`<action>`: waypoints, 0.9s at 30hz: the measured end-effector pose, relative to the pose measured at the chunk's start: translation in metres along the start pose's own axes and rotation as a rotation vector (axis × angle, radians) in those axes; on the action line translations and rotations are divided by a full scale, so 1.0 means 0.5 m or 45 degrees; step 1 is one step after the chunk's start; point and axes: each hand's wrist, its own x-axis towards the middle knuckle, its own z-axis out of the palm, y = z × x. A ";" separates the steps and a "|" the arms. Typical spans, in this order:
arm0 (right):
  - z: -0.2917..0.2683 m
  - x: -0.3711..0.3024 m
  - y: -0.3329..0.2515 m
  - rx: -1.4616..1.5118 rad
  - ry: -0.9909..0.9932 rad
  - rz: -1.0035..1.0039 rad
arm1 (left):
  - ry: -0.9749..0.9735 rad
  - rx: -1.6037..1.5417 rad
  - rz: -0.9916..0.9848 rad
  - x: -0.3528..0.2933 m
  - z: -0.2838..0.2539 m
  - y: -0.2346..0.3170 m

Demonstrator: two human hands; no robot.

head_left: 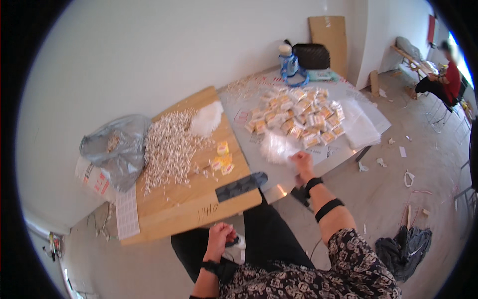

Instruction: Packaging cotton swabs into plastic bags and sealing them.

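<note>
Two tops fill the middle of my view: a wooden board (174,214) and, right of it, a grey table (231,107). A white wall (124,60) stands behind the board. At the board's left edge slumps a grey plastic bag (122,167). On the board lies a big heap of little white sticks (172,144), with a few yellow cards (222,162) just right of them. To the right of the board, there is a pile of small packets (303,114). Far right of the board, past the grey floor (348,199), a person in red (452,79) sits.

Just off the board's near edge, over the dark trousers (279,234), the left hand (219,239) is curled nearly closed. I cannot tell if it has hold of anything. Right of the board, by the packets, lies a crinkly clear plastic bundle (278,147). Its long side slants: one end points back, the other forward to the right. The right hand (302,164) is at that near end with its fingers bent in; from here I cannot tell if they grip it.
</note>
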 end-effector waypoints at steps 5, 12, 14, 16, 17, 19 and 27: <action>-0.052 0.031 0.017 0.262 0.099 0.280 | -0.021 -0.020 0.014 -0.019 -0.014 -0.004; -0.069 0.022 -0.024 0.608 0.016 0.464 | 0.146 -0.112 -0.080 -0.037 -0.039 -0.007; -0.061 0.038 -0.023 0.668 0.047 0.455 | 0.165 -0.140 -0.113 -0.042 -0.052 -0.024; -0.065 0.048 -0.014 0.719 0.118 0.536 | 0.173 -0.218 -0.180 -0.045 -0.053 -0.035; -0.070 0.052 -0.010 0.712 0.117 0.539 | 0.173 -0.222 -0.186 -0.044 -0.053 -0.040; -0.066 0.051 -0.021 0.707 0.128 0.545 | 0.157 -0.252 -0.161 -0.050 -0.062 -0.048; -0.052 0.030 -0.034 0.674 0.035 0.515 | 0.181 -0.303 -0.155 -0.062 -0.087 -0.050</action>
